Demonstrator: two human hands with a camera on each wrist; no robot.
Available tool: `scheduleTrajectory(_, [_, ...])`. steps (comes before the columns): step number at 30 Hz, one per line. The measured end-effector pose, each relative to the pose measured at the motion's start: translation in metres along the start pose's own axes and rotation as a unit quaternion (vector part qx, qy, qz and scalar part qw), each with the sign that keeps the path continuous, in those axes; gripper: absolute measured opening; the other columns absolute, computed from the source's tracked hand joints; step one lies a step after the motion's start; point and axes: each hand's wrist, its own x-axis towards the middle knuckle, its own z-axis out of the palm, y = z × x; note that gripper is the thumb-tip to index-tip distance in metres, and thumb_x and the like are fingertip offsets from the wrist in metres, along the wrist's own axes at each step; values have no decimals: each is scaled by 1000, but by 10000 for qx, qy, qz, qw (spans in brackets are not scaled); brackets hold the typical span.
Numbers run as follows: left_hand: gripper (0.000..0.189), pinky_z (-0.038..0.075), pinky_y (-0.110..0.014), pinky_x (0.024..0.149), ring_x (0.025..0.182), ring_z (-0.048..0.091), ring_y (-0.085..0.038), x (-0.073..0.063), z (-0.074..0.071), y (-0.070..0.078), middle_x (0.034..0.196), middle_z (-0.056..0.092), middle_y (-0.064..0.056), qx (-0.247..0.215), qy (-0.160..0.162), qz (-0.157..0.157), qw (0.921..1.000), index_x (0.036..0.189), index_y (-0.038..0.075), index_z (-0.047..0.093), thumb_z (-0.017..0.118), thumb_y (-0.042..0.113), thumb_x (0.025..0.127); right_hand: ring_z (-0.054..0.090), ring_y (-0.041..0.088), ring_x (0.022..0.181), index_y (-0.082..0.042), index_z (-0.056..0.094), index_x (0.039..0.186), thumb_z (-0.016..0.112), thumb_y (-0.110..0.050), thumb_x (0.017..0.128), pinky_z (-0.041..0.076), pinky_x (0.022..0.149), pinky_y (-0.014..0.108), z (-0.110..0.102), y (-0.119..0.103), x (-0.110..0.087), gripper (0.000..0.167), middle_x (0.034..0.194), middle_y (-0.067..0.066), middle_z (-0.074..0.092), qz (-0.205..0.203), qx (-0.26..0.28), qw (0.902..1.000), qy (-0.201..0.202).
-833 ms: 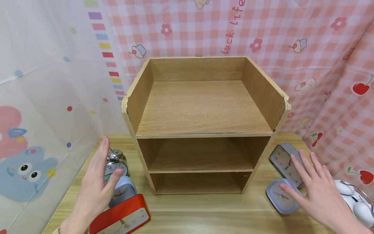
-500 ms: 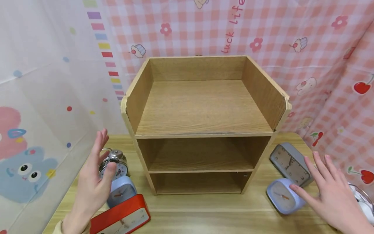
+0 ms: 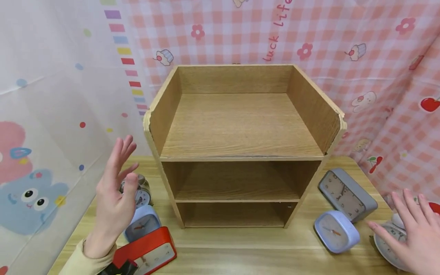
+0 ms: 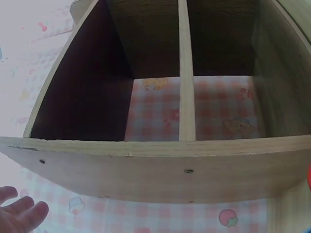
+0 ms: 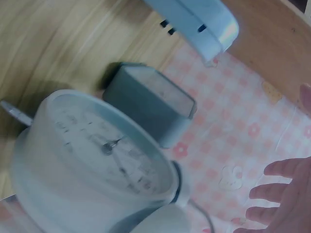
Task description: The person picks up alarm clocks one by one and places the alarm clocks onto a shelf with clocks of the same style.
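In the head view my left hand [image 3: 115, 198] hovers at the left, fingers extended and holding nothing. It partly covers a silver twin-bell alarm clock [image 3: 143, 196]. Just right of its wrist stand a blue alarm clock [image 3: 143, 225] and a red rectangular clock [image 3: 148, 250]. My right hand [image 3: 417, 233] spreads its fingers over a white round alarm clock [image 3: 388, 244], hiding part of its dial; the right wrist view shows that clock [image 5: 97, 145] up close. Left of this hand sit a second blue clock [image 3: 337, 232] and a grey rectangular clock [image 3: 347, 194].
A wooden shelf unit [image 3: 237, 157] with a walled top and two compartments below stands mid-table between the clocks. The wooden table [image 3: 240, 252] meets a white printed curtain [image 3: 68, 126] at left and pink checked cloth [image 3: 223, 34] behind.
My left hand has risen slightly and its fingers have fanned apart. My right hand has slid right, away from the grey and blue clocks, to over the white one. The clocks have stayed put.
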Motion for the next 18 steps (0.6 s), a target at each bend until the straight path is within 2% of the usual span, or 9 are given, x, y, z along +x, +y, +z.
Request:
scheduleTrajectory(4, [63,52,-12,105,144,57,-9,7,7,1,163,52,-2,-217,174,-18,9996,159,-8,31,54,24,111,9,45,166,8,40,156,58,-67,100,0,139,52,2,7,-2,96,165,39,27,67,584,9964,610])
scheduleTrajectory(7, [61,54,-13,104,143,59,-10,12,11,3,161,55,-2,-349,330,-76,9988,159,-8,33,54,23,111,14,47,164,6,40,156,63,-57,101,4,138,55,0,12,-4,87,166,37,26,451,790,9925,816])
scheduleTrajectory(8, [60,54,-13,104,142,59,-11,14,12,3,160,55,-3,-378,369,-98,9986,158,-8,33,53,22,111,16,48,164,6,41,156,66,-53,100,6,138,52,1,15,-5,85,166,37,27,564,869,9906,897])
scheduleTrajectory(10, [59,54,-13,104,142,59,-11,18,14,5,160,55,-3,-401,415,-157,9982,158,-7,34,53,23,111,16,46,164,4,38,159,65,-51,101,8,138,54,1,18,-8,84,169,34,24,886,754,9899,816])
scheduleTrajectory(11, [59,54,-14,103,142,59,-11,19,15,6,160,55,-3,-401,432,-196,9981,158,-7,34,53,23,111,15,46,164,3,35,160,63,-53,102,9,138,55,1,19,-9,86,171,32,21,1068,614,9898,715])
scheduleTrajectory(14, [59,55,-14,103,142,59,-12,26,16,8,160,55,-4,-457,463,-308,9974,159,-4,35,52,25,111,13,43,165,0,30,163,47,-75,98,10,137,56,3,21,-11,101,173,29,16,1453,364,9869,608])
scheduleTrajectory(15, [59,55,-14,103,142,58,-12,28,17,9,161,54,-4,-492,469,-340,9971,159,-3,35,52,27,111,11,43,166,-1,27,164,40,-82,95,9,136,59,3,21,-12,108,174,27,13,1577,267,9858,512])
scheduleTrajectory(18, [62,55,-16,104,145,56,-15,34,19,10,163,52,-7,-642,407,-370,9964,161,-1,34,52,31,111,12,41,166,-2,26,165,30,-91,87,9,137,56,4,23,-12,117,175,25,14,1756,179,9829,527])
